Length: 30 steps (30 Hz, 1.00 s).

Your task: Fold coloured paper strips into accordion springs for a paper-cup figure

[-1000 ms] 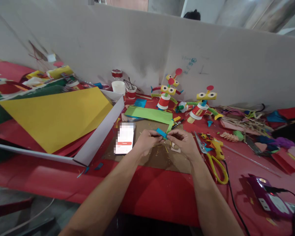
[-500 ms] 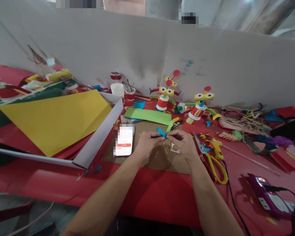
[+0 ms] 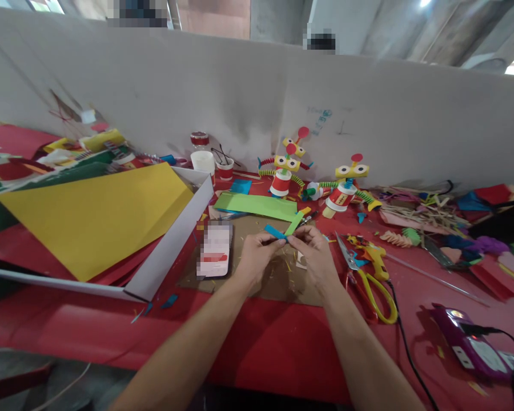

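A blue paper strip and a light green paper strip meet at an angle between my fingertips, above the brown cardboard mat. My left hand pinches the blue strip near the point where the two cross. From the other side my right hand pinches the same joint, thumb against forefinger. Fingers cover part of the overlap, so how the strips are joined cannot be seen. Beyond my hands lies a wide light green paper sheet. Under my right hand is a small pale piece with a hole, partly hidden.
A lit phone rests left of my hands, beside a white box of coloured paper. Scissors and a yellow glue gun with a cord lie at right. Paper-cup robot figures stand behind, near a purple device.
The blue strip has swung flatter and points more to the left. More of the green strip shows, angling up to the right. Both hands keep their pinch; the view has shifted slightly.
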Tool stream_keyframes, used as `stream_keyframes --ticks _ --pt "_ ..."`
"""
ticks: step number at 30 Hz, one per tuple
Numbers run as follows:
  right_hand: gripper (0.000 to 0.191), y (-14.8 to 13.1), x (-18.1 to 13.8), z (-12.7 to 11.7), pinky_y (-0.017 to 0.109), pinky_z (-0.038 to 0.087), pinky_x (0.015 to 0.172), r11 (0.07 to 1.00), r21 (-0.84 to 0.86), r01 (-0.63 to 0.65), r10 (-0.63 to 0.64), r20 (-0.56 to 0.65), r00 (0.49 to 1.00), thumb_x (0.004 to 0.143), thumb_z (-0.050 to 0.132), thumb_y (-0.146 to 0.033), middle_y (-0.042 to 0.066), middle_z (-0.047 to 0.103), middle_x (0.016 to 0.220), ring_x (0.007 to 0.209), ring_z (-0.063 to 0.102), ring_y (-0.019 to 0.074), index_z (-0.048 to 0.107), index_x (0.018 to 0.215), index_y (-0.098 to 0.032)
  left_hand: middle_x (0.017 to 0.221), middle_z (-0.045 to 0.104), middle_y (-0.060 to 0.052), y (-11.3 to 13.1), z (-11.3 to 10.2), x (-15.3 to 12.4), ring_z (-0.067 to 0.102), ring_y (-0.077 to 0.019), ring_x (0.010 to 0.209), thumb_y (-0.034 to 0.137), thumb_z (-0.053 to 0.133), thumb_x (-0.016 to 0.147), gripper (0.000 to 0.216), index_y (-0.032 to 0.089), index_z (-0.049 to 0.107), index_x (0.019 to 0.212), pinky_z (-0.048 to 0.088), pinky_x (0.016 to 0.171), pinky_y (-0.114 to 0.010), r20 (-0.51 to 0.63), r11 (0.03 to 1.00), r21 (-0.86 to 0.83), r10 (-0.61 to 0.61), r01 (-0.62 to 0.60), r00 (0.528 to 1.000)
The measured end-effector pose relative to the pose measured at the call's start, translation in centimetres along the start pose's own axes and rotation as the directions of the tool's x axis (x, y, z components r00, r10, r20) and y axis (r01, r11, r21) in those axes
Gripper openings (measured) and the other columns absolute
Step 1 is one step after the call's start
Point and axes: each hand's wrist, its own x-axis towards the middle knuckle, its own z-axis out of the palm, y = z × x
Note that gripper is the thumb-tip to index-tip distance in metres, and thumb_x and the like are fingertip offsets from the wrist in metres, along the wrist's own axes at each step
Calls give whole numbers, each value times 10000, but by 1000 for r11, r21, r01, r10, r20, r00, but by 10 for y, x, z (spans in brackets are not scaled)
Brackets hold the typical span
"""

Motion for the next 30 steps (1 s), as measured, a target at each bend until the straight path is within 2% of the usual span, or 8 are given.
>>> stream_keyframes --ticks 4,9,14,17,22,26,30 --pt "198 5 -1 3 263 456 682 993 40 -112 109 68 992 670 714 -352 -14 649 758 697 583 125 649 788 -207 672 648 -10 2 0 2 548 -130 655 216 734 580 154 151 676 707 408 642 -252 -35 999 -10 43 -44 998" --pt "190 10 -2 3 275 450 719 994 17 -111 110 75 991 659 730 -355 -12 663 757 714 587 130 691 774 -208 640 622 -6 1 -3 4 541 -128 624 238 740 575 181 153 598 649 406 620 -256 -48 999 15 40 -39 998" --pt "198 11 -5 9 290 448 706 995 59 -86 86 6 996 615 760 -333 -13 657 705 685 578 138 685 742 -200 610 611 8 -4 -3 5 518 -109 591 209 741 531 178 156 596 620 395 622 -243 -103 991 -132 -9 -5 995" --pt "216 11 -7 13 306 456 719 995 81 -66 68 -31 997 616 759 -336 -4 658 728 699 580 147 677 760 -199 604 605 17 -7 0 4 520 -108 599 203 744 524 177 162 594 609 398 628 -238 -141 983 -182 5 -31 990" --pt "196 12 -14 20 297 462 701 999 48 12 -8 -70 997 673 711 -355 8 642 739 709 570 152 651 770 -196 622 598 22 -11 5 2 540 -115 642 215 720 586 126 167 617 641 417 679 -249 -186 972 -180 117 -151 975" --pt "216 15 -18 24 290 458 672 997 -35 64 -68 -118 991 718 662 -387 18 627 738 698 556 153 634 792 -186 643 616 12 -17 7 1 549 -119 654 220 717 598 117 166 629 653 424 689 -254 -228 970 -174 127 -169 965" --pt "205 18 -19 24 285 442 686 989 -102 108 -124 -166 978 741 641 -378 18 623 754 711 553 152 624 792 -180 661 622 10 -20 9 1 555 -120 672 204 708 611 115 168 635 693 424 694 -248 -191 970 -172 135 -169 972"
